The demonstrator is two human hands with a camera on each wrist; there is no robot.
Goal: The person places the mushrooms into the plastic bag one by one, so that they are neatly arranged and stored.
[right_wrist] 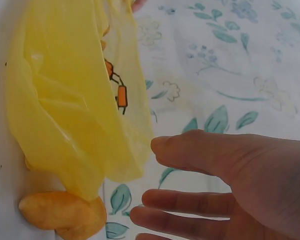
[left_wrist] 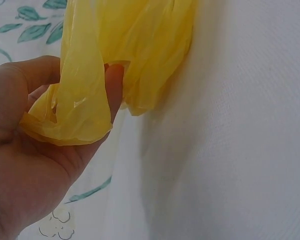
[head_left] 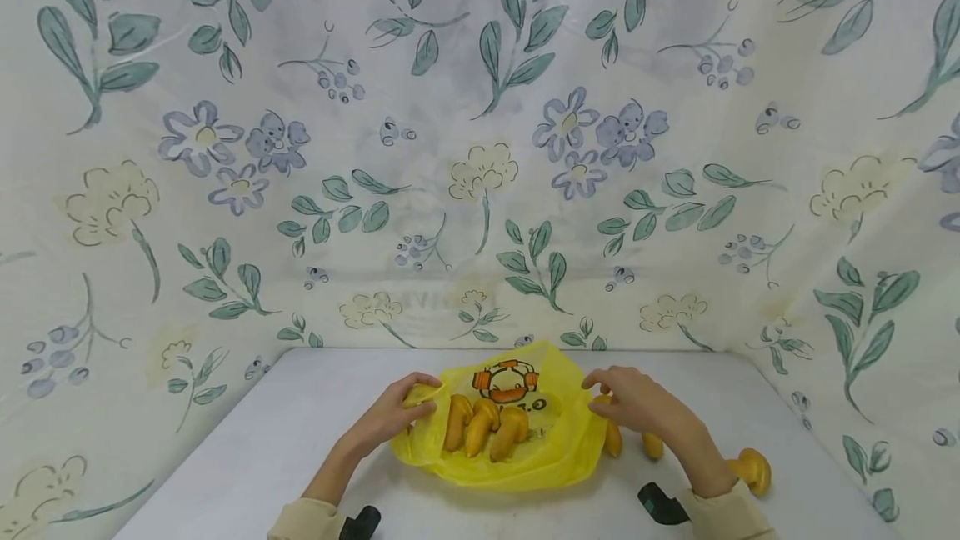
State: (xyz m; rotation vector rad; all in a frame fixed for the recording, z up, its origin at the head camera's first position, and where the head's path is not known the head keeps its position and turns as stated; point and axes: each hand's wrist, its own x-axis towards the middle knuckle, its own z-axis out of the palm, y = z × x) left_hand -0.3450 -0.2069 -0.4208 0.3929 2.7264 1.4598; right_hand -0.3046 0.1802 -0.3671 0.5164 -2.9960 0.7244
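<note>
A yellow plastic bag (head_left: 555, 457) printed with a cartoon face lies in the middle of the table, its mouth spread towards me. Three golden-brown mushrooms (head_left: 482, 427) show within it. My left hand (head_left: 392, 413) holds the bag's left edge; in the left wrist view, thumb and fingers (left_wrist: 115, 87) go round a loop of the yellow film. At the bag's right edge is my right hand (head_left: 633, 398), its fingers extended and apart from the film in the right wrist view. Below that edge sits another mushroom (right_wrist: 65, 212), partly hidden by the bag.
To the right of the bag, a mushroom (head_left: 652, 446) lies partly behind my right wrist, and one more mushroom (head_left: 752, 472) lies by the right sleeve. The white table (head_left: 300, 407) meets a floral cloth (head_left: 465, 273) at the back and sides.
</note>
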